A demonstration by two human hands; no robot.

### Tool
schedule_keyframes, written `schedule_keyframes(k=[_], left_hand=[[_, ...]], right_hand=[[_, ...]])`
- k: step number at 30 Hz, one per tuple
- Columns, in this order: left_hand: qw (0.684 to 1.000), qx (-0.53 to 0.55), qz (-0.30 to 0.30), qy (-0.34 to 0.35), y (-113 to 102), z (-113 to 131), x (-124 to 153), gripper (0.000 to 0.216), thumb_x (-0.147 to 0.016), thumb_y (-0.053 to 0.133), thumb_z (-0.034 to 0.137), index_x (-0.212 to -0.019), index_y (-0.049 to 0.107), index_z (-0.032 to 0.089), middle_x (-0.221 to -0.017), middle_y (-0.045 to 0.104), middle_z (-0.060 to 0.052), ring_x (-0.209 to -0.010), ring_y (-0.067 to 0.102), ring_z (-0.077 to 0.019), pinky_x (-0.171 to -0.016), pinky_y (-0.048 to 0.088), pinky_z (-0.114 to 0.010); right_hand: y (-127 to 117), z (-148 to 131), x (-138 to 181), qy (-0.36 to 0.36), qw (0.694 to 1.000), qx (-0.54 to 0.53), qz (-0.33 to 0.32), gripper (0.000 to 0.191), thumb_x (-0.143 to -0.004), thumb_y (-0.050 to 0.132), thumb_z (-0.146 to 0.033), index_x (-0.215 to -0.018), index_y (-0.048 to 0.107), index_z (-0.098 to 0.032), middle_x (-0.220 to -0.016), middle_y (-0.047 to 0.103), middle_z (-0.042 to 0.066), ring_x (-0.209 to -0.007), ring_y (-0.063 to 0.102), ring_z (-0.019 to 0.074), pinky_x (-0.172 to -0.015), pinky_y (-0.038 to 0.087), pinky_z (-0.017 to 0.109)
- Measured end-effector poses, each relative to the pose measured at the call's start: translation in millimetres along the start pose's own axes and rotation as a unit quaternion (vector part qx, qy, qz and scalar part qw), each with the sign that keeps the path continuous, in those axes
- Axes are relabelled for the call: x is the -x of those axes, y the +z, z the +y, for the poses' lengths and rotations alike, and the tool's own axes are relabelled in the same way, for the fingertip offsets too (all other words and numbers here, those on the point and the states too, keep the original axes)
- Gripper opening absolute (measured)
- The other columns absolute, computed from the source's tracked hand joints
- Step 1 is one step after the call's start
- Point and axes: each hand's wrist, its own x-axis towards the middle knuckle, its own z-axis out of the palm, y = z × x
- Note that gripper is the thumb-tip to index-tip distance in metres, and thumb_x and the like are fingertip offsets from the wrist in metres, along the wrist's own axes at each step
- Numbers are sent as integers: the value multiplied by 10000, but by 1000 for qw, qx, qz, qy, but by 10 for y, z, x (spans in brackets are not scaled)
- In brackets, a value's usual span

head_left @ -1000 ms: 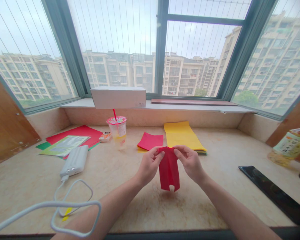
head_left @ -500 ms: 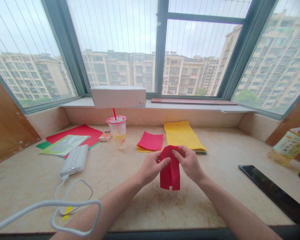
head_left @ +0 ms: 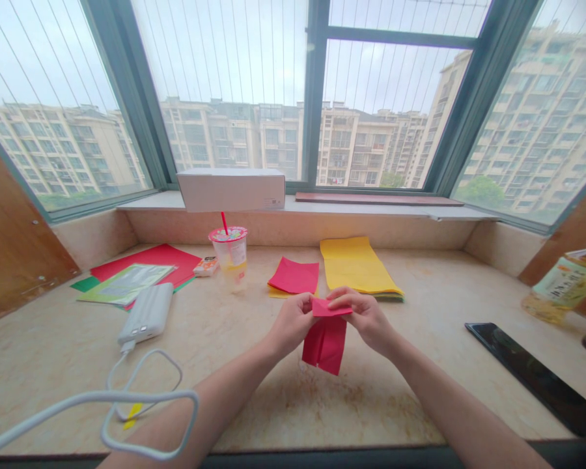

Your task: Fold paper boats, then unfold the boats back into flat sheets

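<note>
Both hands hold a folded red paper piece (head_left: 326,342) a little above the marble counter (head_left: 283,397). My left hand (head_left: 290,324) pinches its upper left edge. On the right, my right hand (head_left: 366,318) has its fingers closed over the paper's top, which is bent over toward me into a flap. The lower part hangs down with a slit up its middle. Just behind the hands lie a red square sheet (head_left: 294,275) and a stack of yellow paper (head_left: 355,267).
A white power bank (head_left: 146,314) with a looping white cable (head_left: 141,397) lies at left, near red and green sheets (head_left: 137,277). A plastic cup with a red straw (head_left: 229,251) stands behind. A dark phone (head_left: 532,374) and a bottle (head_left: 564,280) are at right. A white box (head_left: 230,189) sits on the sill.
The top of the red paper has been folded down toward me, and its lower part has swung slightly left. Both hands stayed in nearly the same place.
</note>
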Motion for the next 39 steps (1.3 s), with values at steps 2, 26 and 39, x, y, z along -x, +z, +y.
schedule_keyframes(k=[2,26,39], left_hand=[[1000,14,9,-5,0,26,9,328,-694,789,420,-765,647,133,-749,686,-30,-653,567,-140,-570,387,-210],[997,61,-41,2,-21,24,-6,344,-743,778,407,-916,696,120,-827,731,-74,-752,683,-195,-676,508,-267],[981,186,62,5,-53,82,-65,382,-673,824,327,-955,647,140,-916,737,-70,-805,697,-193,-760,542,-309]], right_hand=[[-21,-19,14,8,1000,2,-24,205,-856,665,-409,-926,783,-257,-1083,656,74,-1052,603,233,-942,460,361],[-21,41,5,-101,977,187,33,89,-882,625,-266,-875,709,-239,-943,644,51,-895,617,200,-806,516,332],[-70,72,100,-93,957,241,-135,421,-900,546,-141,-1243,661,-359,-1489,365,77,-1104,580,223,-881,558,381]])
